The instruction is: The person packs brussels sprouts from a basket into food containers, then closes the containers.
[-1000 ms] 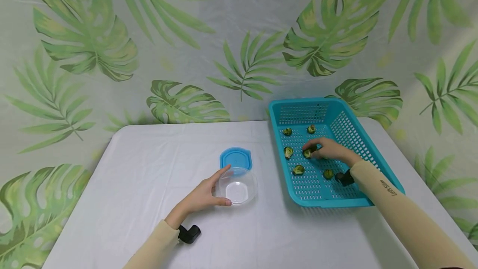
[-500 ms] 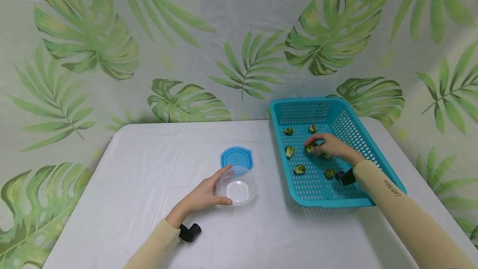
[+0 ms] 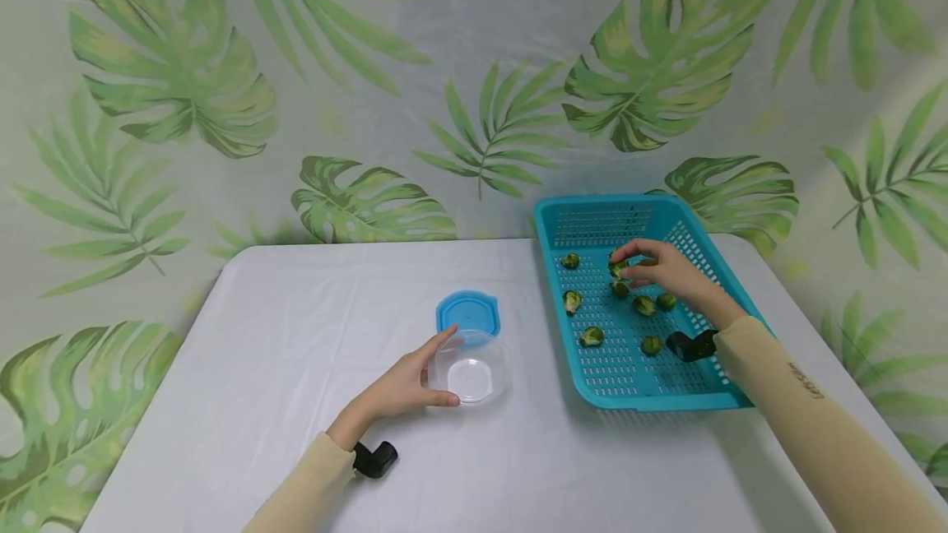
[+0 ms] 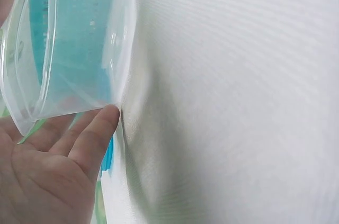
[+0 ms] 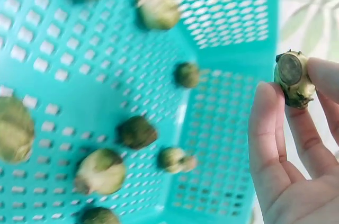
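My right hand [image 3: 662,271] pinches a Brussels sprout [image 5: 294,78] between thumb and fingertips, its cut stem end facing the right wrist camera. The hand is raised over a turquoise perforated basket [image 3: 666,404]. Several more sprouts lie spread on the basket floor, among them one at the left side [image 3: 572,302] and one toward the front [image 3: 592,336]. My left hand [image 3: 400,383] holds a clear plastic container [image 3: 474,377] from its left side, thumb at the near side and fingers at the far side. Inside the container I see nothing.
Just behind the container a blue lid [image 3: 468,311] lies on the white-covered table [image 3: 259,368], partly overlapped by the container in the head view. A leaf-patterned cloth [image 3: 355,89] hangs behind the table. The basket stands at the table's right side.
My right hand has lifted a sprout off the basket floor and moved slightly up and right, uncovering other sprouts. The left hand and container stay in place.
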Available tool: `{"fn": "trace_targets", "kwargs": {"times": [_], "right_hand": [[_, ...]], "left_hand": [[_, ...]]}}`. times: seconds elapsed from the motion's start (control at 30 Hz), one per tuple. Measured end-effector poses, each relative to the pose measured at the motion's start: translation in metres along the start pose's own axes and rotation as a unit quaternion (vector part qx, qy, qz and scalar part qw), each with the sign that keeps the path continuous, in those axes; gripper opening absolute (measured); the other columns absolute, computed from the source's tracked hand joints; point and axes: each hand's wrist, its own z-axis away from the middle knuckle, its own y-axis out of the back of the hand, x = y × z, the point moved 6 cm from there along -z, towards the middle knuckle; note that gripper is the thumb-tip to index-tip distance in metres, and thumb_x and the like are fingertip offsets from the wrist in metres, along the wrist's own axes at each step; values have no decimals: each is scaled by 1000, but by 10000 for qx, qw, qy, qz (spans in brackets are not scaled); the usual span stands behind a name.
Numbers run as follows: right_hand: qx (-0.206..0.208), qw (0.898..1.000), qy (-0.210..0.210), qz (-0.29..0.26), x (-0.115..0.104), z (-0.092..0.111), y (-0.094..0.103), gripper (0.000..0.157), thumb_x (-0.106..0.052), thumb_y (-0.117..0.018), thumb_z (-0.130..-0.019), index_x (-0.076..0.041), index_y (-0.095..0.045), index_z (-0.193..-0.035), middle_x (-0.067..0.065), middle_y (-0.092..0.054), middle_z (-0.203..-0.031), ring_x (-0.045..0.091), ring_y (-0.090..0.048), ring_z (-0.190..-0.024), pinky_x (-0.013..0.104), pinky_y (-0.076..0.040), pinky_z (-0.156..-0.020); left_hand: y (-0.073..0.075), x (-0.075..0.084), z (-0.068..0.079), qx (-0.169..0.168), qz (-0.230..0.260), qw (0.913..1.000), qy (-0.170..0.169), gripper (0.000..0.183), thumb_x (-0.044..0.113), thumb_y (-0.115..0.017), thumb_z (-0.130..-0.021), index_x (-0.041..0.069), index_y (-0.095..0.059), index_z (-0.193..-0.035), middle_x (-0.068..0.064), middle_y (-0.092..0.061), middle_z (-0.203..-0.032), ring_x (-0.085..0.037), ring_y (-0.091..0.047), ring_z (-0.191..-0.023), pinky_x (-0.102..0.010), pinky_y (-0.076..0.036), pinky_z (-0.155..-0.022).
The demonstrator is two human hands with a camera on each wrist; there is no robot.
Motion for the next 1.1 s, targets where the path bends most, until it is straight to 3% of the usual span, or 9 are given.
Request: {"fn": "trace_targets", "kwargs": {"times": [0.2, 0.37, 0.77, 1.0, 1.1], "right_hand": [[-121, 9995, 170, -235, -22, 5, -6, 30, -13, -57, -97, 5, -53, -121, 22, -49, -125, 29, -61, -102, 38, -51, -81], [-277, 9981, 328, -441, -35, 7, -15, 29, -13, -57, -97, 4, -54, -120, 20, -51, -124, 19, -63, -92, 38, -51, -77], [-543, 9945, 625, -636, -67, 11, -44, 25, -10, -59, -96, 3, -56, -116, 19, -53, -124, 28, -61, -97, 42, -49, -80], [-869, 9897, 686, -906, -85, 10, -69, 22, -9, -59, -95, 2, -57, -115, 18, -53, -121, 34, -59, -92, 43, -49, -79], [-1006, 9879, 696, -958, -93, 10, -82, 22, -9, -60, -95, 1, -58, -114, 17, -53, -119, 36, -59, -92, 43, -49, -78]], "left_hand": [[0, 0, 0, 16, 36, 10000, 54, 102, 28, -81, -77, 14, -16, -155, -9, -26, -155, -32, -25, -139, -52, -37, -99], [-1, 2, 1, 17, 132, 9999, -15, 103, 28, -82, -76, 14, -17, -154, -9, -30, -153, -31, -25, -139, -54, -36, -99], [-2, 5, 0, 116, 63, 9999, -102, 98, 16, -82, -77, 10, -21, -153, -11, -36, -150, -32, -28, -138, -56, -37, -96], [4, 36, 5, 31, 213, 9997, -102, 94, 10, -80, -78, 2, -22, -151, -20, -36, -148, -38, -29, -136, -57, -37, -95], [5, 41, 6, 13, 265, 9996, -112, 93, 10, -79, -78, 2, -22, -151, -21, -36, -147, -39, -29, -136, -57, -37, -95]]}}
